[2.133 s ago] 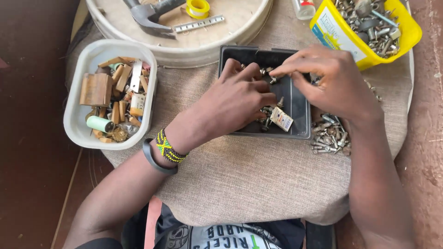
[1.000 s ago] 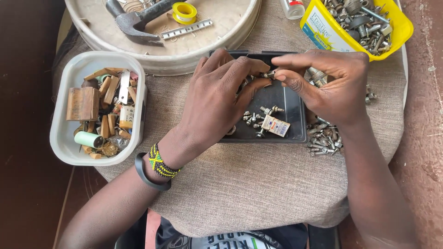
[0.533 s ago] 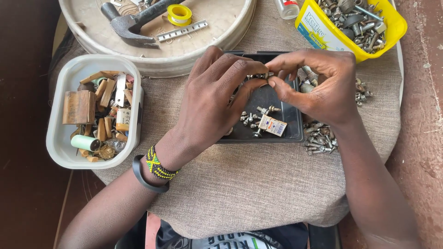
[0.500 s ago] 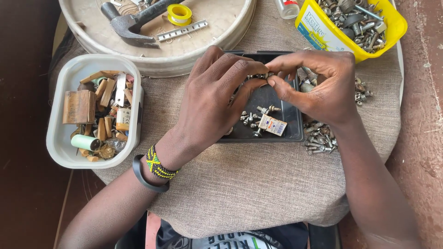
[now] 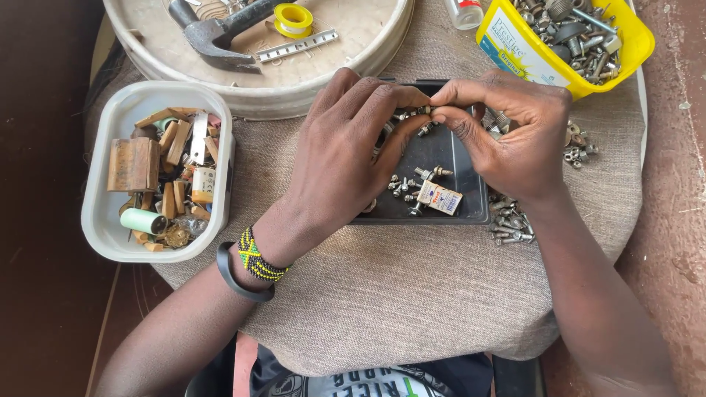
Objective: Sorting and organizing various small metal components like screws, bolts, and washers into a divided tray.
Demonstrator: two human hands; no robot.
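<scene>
Hands: left hand [image 5: 342, 151] and right hand [image 5: 511, 136] both pinch one small screw [image 5: 424, 111] over one black tray [image 5: 471, 209]; two tubs alongside.

Hammer [image 5: 220, 33], yellow tape roll [image 5: 293, 18] in round tray [image 5: 382, 51]; white tub [image 5: 103, 220] of wooden bits, perhaps offcuts.

tray [image 5: 471, 213] at tabletop [image 5: 412, 294] centre, screws [image 5: 412, 184] in it | tub of wood bits [image 5: 110, 220] left | round basin [image 5: 368, 59] behind, hammer [image 5: 213, 29] in it | tub of bolts [image 5: 507, 51] behind-right | loose bolts [image 5: 511, 228] right of tray
</scene>
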